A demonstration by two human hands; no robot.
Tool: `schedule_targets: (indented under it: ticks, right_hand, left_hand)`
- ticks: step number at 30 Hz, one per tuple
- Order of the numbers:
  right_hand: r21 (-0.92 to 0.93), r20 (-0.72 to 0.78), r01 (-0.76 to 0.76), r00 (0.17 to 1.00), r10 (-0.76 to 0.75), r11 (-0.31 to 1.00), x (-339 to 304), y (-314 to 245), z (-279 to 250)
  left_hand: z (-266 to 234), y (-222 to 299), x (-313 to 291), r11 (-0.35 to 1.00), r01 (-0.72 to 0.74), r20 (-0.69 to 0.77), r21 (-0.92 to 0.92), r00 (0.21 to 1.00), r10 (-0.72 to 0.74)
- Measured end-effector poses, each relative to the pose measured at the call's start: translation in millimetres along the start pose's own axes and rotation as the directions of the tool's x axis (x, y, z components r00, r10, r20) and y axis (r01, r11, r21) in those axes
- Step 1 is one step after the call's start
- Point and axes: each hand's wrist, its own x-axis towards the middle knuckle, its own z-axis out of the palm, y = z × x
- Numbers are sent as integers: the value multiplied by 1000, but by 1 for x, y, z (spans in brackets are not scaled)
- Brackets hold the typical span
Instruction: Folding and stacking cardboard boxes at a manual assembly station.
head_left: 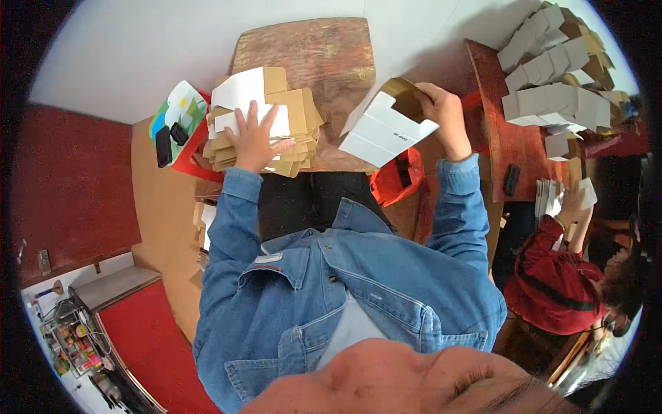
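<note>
My left hand (254,141) lies with spread fingers on a pile of flat cardboard box blanks (303,114), white on one face and brown on the other. Beneath the pile is a worn wooden table (303,48). At its right edge, my right hand (447,119) grips a white cardboard box (386,130) by its upper right side. The box is opened out and tilted, showing its brown inside, with small dark print on its outer face. My right thumb is on the near side of the rim; the other fingers are partly hidden behind the box.
Rows of white boxes (552,103) stand on a reddish table (507,138) at right, beside a black object (512,179). A co-worker in a red top (555,279) handles card pieces there. A red bag (400,178) hangs by my knees; a colourful bag (181,114) stands left.
</note>
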Motion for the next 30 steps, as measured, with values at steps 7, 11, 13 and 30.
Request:
schedule_targets:
  ticks: [7, 11, 13, 30]
  right_hand:
    - [-129, 128, 206, 973, -190, 970, 17, -14, 37]
    - [-146, 182, 264, 954, -236, 953, 19, -28, 43]
    - [-25, 188, 215, 960, -207, 976, 18, -32, 42]
    - [439, 465, -475, 846, 259, 763, 10, -7, 66]
  left_hand:
    - [-50, 59, 4, 616, -524, -480, -589, 839, 256]
    - [-64, 115, -6, 643, -605, -524, -470, 777, 349]
    - [-52, 127, -4, 603, -599, -554, -527, 780, 292]
    - [-10, 154, 11, 766, -261, -257, -588, 958, 129]
